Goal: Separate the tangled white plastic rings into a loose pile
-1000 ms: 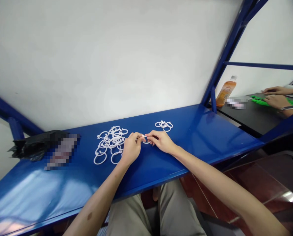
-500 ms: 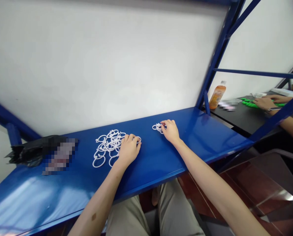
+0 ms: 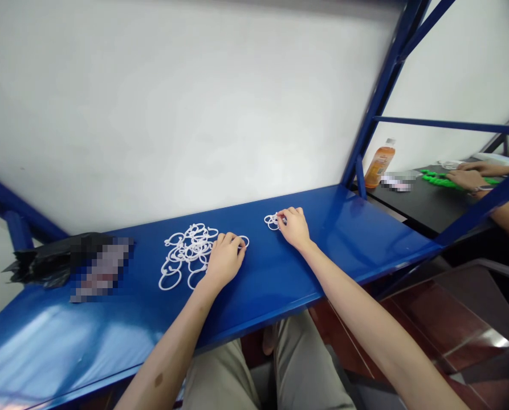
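A loose pile of several white plastic rings (image 3: 186,250) lies on the blue metal shelf (image 3: 343,239). My left hand (image 3: 224,259) rests at the pile's right edge, fingers curled on one white ring (image 3: 244,241). A smaller cluster of white rings (image 3: 272,221) lies further right. My right hand (image 3: 294,226) sits on that cluster, its fingertips pinching a ring there.
A black plastic bag (image 3: 53,262) lies at the shelf's left end. Blue frame posts (image 3: 378,97) rise at the right. Beyond them, on a dark table (image 3: 425,208), stand an orange drink bottle (image 3: 378,164) and green parts (image 3: 440,180) under another person's hands (image 3: 468,177).
A second ago both hands held one ring together at the middle. The right hand has moved to the small cluster on the right, and the left hand has dropped to the big pile.
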